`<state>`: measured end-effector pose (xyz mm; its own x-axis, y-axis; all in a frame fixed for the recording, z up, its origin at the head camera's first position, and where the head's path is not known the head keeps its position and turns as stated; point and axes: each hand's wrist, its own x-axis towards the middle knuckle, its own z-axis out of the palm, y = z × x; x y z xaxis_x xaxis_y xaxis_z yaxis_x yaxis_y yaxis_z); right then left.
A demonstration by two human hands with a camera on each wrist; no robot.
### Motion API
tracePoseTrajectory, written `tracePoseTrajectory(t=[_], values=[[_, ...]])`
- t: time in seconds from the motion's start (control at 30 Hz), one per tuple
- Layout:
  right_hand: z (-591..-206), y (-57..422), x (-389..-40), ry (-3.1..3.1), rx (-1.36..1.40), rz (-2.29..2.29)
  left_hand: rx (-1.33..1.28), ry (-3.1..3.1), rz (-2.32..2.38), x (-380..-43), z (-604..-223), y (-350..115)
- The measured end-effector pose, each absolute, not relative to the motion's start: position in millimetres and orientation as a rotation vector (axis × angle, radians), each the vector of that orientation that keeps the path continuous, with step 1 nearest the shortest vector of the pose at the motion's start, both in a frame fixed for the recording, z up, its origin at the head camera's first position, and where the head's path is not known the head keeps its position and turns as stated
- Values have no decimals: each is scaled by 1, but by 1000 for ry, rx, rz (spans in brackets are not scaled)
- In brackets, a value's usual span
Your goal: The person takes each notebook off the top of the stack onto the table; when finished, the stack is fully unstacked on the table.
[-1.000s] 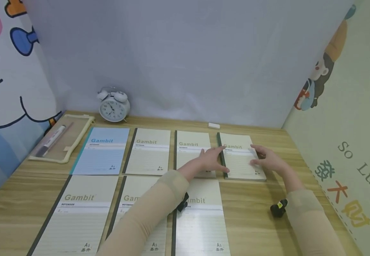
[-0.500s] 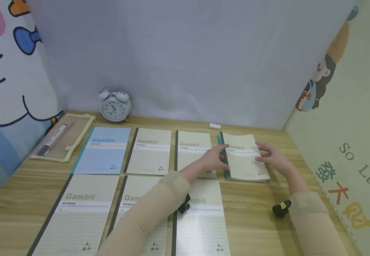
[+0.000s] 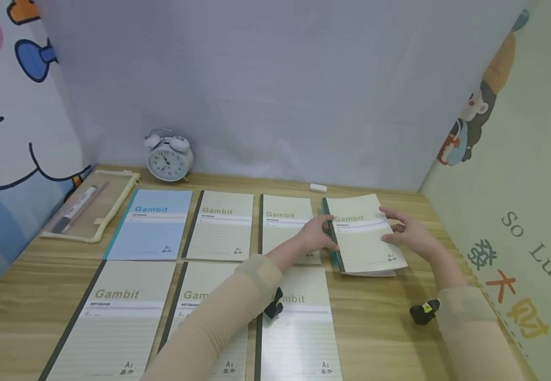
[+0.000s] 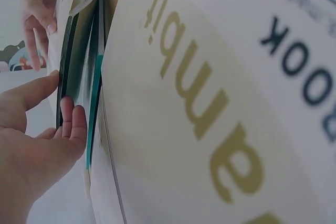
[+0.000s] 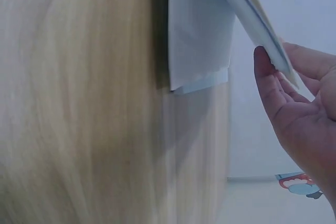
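A cream Gambit notebook [image 3: 363, 241] with a black spine is held by both hands at the back right, its right side raised. My left hand [image 3: 315, 235] pinches the spine, thumb on the cover and fingertips underneath, as the left wrist view shows. At the opposite edge my right hand [image 3: 412, 233] grips the notebook between thumb and fingers; in the right wrist view its pages [image 5: 257, 27] hang off the table. Below it lies a notebook with a teal spine [image 4: 95, 93], mostly hidden under the raised one.
To the left, a blue notebook [image 3: 150, 227] and several cream notebooks [image 3: 225, 227] lie in two rows. A mesh pencil pouch [image 3: 109, 211] with a marker, a white alarm clock [image 3: 168, 161] and an eraser [image 3: 318, 187] are along the back. A curtain [image 3: 280, 106] hangs behind.
The top cream notebook has been lifted off the stack and tilted up on its right side, uncovering the teal spine beneath. My right hand moved slightly right with its edge; my left fingers closed on the spine.
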<state>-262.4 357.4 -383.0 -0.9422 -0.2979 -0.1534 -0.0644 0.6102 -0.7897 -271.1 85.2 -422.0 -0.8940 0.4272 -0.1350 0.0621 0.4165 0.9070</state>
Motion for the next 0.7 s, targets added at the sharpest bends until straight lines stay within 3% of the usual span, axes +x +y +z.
tracePoseTrajectory(t=[0.7], values=[[-351,358,-250,2584,-487,-1236,549,2179,1821,-255,-400,72]])
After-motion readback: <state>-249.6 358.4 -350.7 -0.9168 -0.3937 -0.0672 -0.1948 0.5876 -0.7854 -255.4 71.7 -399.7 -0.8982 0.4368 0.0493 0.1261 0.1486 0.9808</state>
